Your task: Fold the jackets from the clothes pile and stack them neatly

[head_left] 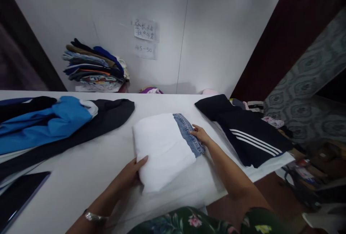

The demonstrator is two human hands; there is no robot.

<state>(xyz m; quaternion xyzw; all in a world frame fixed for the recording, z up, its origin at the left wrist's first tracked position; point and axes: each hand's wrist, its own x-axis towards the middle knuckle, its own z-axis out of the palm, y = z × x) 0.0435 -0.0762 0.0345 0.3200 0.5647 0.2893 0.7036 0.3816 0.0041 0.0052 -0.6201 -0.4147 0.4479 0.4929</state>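
A folded white garment (159,151) lies flat in the middle of the table, with a strip of blue denim (186,133) along its right side. Whether the denim is part of the same garment, I cannot tell. My left hand (136,171) grips the near left edge, thumb on top and fingers tucked beneath the cloth. At the right edge, my right hand (198,134) holds the denim strip, its fingertips on the border. A silver band circles my left wrist.
Left on the white table (86,169) lie a blue garment (62,113), dark trousers (116,111) and a black flat-screened device (21,198). Folded black clothing with white stripes (251,136) lies at right. A clothes stack (94,68) stands behind the table; handwritten papers (145,30) hang on the wall.
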